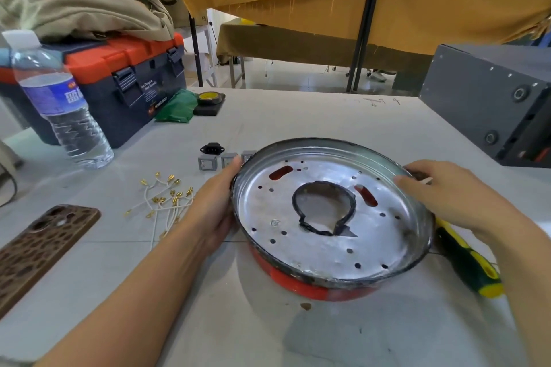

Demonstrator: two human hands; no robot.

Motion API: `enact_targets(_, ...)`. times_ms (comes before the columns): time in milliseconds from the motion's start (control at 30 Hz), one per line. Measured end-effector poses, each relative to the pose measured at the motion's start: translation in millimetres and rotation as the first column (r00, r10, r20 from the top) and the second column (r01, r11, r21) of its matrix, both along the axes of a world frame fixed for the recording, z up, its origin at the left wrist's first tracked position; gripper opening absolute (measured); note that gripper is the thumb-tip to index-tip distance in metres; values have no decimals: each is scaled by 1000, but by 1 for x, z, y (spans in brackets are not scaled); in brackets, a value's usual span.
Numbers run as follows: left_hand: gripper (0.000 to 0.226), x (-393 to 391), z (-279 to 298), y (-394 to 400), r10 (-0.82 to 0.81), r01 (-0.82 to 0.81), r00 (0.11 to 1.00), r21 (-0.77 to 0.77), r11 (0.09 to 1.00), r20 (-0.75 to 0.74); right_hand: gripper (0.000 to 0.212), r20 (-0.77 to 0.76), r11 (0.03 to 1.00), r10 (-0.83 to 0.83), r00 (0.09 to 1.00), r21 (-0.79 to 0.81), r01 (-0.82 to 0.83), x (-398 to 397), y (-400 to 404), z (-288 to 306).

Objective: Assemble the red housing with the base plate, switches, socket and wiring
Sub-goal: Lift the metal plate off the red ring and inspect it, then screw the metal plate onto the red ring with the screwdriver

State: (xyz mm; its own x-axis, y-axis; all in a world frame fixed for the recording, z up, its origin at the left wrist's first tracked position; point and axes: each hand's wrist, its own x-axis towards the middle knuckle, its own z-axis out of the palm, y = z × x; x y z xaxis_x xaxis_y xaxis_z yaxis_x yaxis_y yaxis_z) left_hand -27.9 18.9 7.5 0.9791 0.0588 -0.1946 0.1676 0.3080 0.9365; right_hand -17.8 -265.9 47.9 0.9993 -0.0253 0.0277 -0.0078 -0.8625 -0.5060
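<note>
Your left hand (214, 211) presses flat against the rim of the base plate (328, 217), your right hand (447, 197) curls over the far rim; it sits on the red housing (298, 286) on the worktop (298, 116). It looks like stiff, light sheet metal with thin edges, so hold it by opposite rims, not the central cut-out.

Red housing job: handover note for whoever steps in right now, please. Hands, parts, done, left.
Left hand: flat against the left rim of the base plate, fingers straight.
Right hand: fingers curled over the far right rim, holding it.
Base plate sits in the red housing, centre of the table; fastening cannot be told.
Not fitted: socket and switches lie behind the left hand, wiring loose to its left.
Screwdriver lies right of the housing.
Left: mount switches and socket, connect wiring.
</note>
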Motion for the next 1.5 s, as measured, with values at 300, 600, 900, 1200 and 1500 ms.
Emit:
enact_targets(300,40,-7,-4,1,-92,88,995,95,992,37,15,164,908,412,896,10,-420,-18,66,26)
enact_targets(600,23,-9,-5,-1,-31,30,1000,95,995,8,28,-229,816,522,822,-148,-559,-9,102,19)
enact_targets(900,26,-9,-7,-4,-28,25,999,117,993,18,21,-312,823,519,796,-69,-564,-5,94,13)
enact_targets(1200,42,-9,-1,0,-148,138,989,253,958,23,22,-369,831,529,764,39,-556,0,88,9)
enact_targets(1500,11,-9,-4,8,-153,156,988,343,926,-36,17,-358,838,534,766,101,-536,-7,86,7)
